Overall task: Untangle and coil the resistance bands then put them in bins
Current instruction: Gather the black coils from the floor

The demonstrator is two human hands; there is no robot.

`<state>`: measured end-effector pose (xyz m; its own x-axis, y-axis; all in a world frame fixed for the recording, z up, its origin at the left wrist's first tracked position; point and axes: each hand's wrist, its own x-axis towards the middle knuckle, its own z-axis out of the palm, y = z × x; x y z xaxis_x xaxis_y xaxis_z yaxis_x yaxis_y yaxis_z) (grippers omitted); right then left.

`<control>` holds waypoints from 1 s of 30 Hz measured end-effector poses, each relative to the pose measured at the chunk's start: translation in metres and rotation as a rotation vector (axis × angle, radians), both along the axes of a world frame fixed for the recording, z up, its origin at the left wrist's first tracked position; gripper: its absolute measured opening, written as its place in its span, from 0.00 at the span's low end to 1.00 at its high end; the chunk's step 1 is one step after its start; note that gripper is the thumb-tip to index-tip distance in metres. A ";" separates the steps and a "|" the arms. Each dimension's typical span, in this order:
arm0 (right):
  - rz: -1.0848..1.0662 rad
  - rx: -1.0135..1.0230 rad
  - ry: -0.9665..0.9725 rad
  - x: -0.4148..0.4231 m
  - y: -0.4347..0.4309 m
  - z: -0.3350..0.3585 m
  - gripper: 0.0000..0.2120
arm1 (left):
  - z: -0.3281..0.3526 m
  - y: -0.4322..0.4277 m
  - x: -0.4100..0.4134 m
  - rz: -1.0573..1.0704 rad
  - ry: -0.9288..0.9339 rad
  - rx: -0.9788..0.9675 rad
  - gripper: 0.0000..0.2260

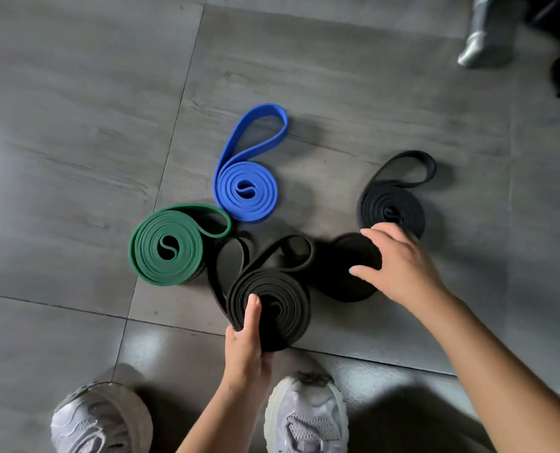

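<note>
Several coiled resistance bands lie on the grey tiled floor. A blue coil (pixel 246 191) with a loose loop sits at the centre back, a green coil (pixel 165 248) at the left, and a black coil (pixel 391 209) with a loop at the right. My left hand (pixel 244 351) grips the near edge of a dark brown-black coil (pixel 283 302), index finger laid across its top. My right hand (pixel 402 266) hovers with spread, slightly curled fingers over another black coil (pixel 344 266); its contact with the coil is unclear.
My two grey sneakers (pixel 306 413) stand at the bottom edge, close to the coil under my left hand. Another person's light shoe (pixel 477 47) and dark clothing show at the top right. No bin is in view.
</note>
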<state>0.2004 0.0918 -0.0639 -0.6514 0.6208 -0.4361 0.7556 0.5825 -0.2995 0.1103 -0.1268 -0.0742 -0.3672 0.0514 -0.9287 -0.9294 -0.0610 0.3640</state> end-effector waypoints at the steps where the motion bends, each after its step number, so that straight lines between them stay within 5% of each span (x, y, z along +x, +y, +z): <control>1: 0.105 0.049 -0.066 -0.003 0.002 -0.001 0.38 | 0.001 0.004 0.001 0.026 -0.022 0.015 0.24; 9: 0.557 0.194 -0.172 -0.028 0.007 -0.006 0.41 | 0.004 0.014 0.002 0.131 -0.079 0.107 0.20; 14: 0.594 0.172 -0.330 -0.033 -0.001 -0.005 0.42 | 0.007 0.015 0.003 0.093 -0.067 0.047 0.25; 20: 0.188 -0.235 -0.181 -0.007 -0.006 -0.010 0.33 | 0.003 0.010 0.004 -0.001 0.015 -0.046 0.26; 25: -0.441 -0.803 0.142 0.028 -0.009 -0.013 0.19 | 0.000 0.007 0.003 -0.078 0.071 -0.084 0.23; 30: -1.027 -1.140 0.519 0.041 -0.033 0.004 0.41 | -0.006 0.004 0.005 -0.131 0.111 -0.115 0.30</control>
